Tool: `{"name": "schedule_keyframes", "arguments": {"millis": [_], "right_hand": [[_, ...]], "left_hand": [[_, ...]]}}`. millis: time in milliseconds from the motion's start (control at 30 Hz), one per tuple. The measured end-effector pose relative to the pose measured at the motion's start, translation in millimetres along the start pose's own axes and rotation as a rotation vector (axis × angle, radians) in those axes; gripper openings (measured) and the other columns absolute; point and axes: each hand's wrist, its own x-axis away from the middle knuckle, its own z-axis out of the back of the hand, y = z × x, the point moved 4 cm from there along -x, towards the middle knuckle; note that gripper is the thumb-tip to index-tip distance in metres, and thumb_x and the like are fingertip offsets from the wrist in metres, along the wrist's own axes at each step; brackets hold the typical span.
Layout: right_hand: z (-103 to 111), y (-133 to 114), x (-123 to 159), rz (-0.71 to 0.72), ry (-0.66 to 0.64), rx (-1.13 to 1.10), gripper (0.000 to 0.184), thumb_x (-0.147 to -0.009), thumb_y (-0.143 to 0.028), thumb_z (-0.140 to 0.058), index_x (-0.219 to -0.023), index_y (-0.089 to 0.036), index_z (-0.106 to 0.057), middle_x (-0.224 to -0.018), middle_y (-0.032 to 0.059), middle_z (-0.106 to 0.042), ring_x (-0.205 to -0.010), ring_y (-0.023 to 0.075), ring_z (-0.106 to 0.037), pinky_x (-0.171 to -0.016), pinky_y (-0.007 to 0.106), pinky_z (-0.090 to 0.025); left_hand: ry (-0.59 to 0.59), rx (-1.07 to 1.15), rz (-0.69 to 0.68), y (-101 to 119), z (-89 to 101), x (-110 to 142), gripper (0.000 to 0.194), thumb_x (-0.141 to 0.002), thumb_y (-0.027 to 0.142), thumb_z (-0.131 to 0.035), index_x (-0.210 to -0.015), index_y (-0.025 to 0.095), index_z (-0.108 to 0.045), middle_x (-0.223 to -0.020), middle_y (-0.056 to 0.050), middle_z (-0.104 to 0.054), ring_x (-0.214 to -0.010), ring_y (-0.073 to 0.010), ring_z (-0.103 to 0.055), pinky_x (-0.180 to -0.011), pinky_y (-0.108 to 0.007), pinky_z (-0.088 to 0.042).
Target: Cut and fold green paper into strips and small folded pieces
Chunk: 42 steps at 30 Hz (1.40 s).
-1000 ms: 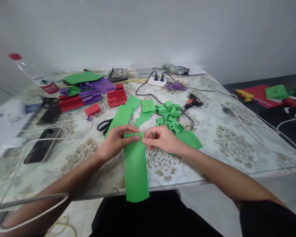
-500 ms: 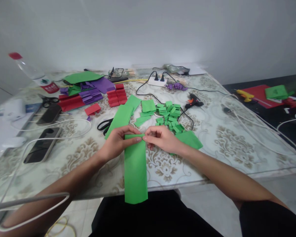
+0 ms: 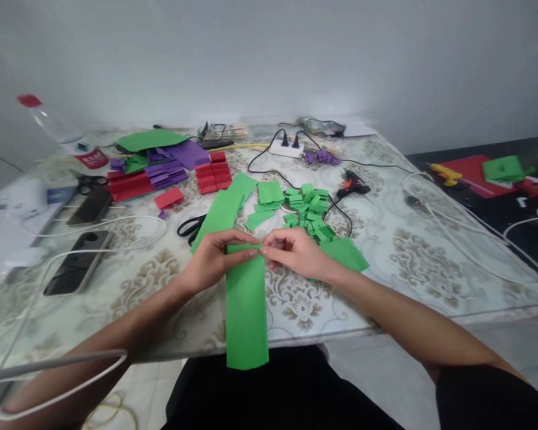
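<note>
A long green paper strip (image 3: 246, 316) hangs toward me over the table's front edge, its far end between my hands. My left hand (image 3: 217, 254) pinches that end, thumb on top and fingers behind. At the strip's far right corner, my right hand (image 3: 291, 251) pinches the same edge, fingertips touching the left hand's. A narrow band along the edge looks folded. Beyond my left hand lie more green strips (image 3: 219, 209), partly over black-handled scissors (image 3: 190, 228). Small folded green pieces (image 3: 311, 209) are heaped behind my right hand, and a green sheet (image 3: 347, 254) lies by its wrist.
Red folded paper (image 3: 213, 173) and purple folded paper (image 3: 165, 174) lie at the back left, near a bottle (image 3: 78, 143). A phone (image 3: 78, 263) rests at left. A power strip (image 3: 287, 148) and a black glue gun (image 3: 352, 184) trail cords. White cable (image 3: 470, 257) crosses the right side.
Almost nothing differs. Both hands keep their pinch on the strip's far edge, with only a tiny shift of the left fingers.
</note>
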Motion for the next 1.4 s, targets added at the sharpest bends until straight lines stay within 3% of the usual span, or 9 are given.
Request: {"name": "schedule_keyframes", "arguments": {"millis": [633,733,900,1067,1233,1400], "right_hand": [[-0.9,1.3,-0.5,0.003,0.003,0.001,0.035,-0.080,-0.049,-0.081,-0.080,-0.016,-0.069,-0.061,0.0007,-0.068,-0.053,0.0126,-0.064,-0.055,0.024,-0.053],[2.8,2.0,-1.7,0.021,0.034,0.008,0.034,-0.082,-0.049,-0.080,-0.080,-0.016,-0.068,-0.061,0.0002,-0.068,-0.054,0.0126,-0.064,-0.055,0.024,-0.053],[12.4,4.0,-6.9,0.045,0.132,0.009,0.034,-0.082,-0.049,-0.077,-0.078,-0.017,-0.067,-0.060,-0.0008,-0.066,-0.052,0.0128,-0.062,-0.052,0.024,-0.053],[14.8,5.7,-9.0,0.079,0.159,0.044,0.033,-0.083,-0.049,-0.074,-0.078,-0.017,-0.067,-0.060,-0.0005,-0.066,-0.052,0.0128,-0.062,-0.052,0.024,-0.051],[14.7,6.8,-8.4,0.093,0.158,0.068,0.032,-0.085,-0.049,-0.073,-0.078,-0.018,-0.067,-0.061,-0.0001,-0.066,-0.052,0.0130,-0.062,-0.053,0.024,-0.050],[16.6,6.5,-8.9,0.101,0.178,0.060,0.030,-0.086,-0.047,-0.072,-0.078,-0.018,-0.067,-0.060,-0.0007,-0.066,-0.050,0.0128,-0.060,-0.052,0.025,-0.049]], "left_hand": [[0.005,0.018,0.028,-0.8,-1.9,0.1,0.025,-0.081,0.035,-0.084,-0.100,0.018,-0.080,-0.099,-0.007,-0.081,-0.096,-0.0239,-0.074,-0.091,-0.033,-0.056],[0.034,0.083,0.086,-4.0,1.0,-2.0,0.031,-0.079,0.038,-0.085,-0.102,0.018,-0.079,-0.096,-0.006,-0.080,-0.089,-0.0219,-0.073,-0.080,-0.030,-0.055],[0.107,0.272,0.262,-21.7,9.0,-6.9,0.038,-0.077,0.043,-0.086,-0.101,0.015,-0.077,-0.068,-0.001,-0.072,-0.060,-0.0130,-0.061,-0.058,-0.023,-0.043],[0.156,0.375,0.338,-32.2,9.6,-9.7,0.039,-0.072,0.046,-0.088,-0.089,0.013,-0.077,-0.067,-0.002,-0.070,-0.057,-0.0122,-0.058,-0.055,-0.023,-0.040],[0.210,0.373,0.317,-29.7,10.0,-9.1,0.039,-0.070,0.048,-0.089,-0.081,0.013,-0.075,-0.063,0.000,-0.067,-0.056,-0.0105,-0.054,-0.055,-0.022,-0.039],[0.204,0.376,0.306,-27.7,9.1,-9.0,0.044,-0.068,0.051,-0.090,-0.087,0.014,-0.074,-0.067,0.001,-0.067,-0.057,-0.0096,-0.054,-0.056,-0.021,-0.039]]}}
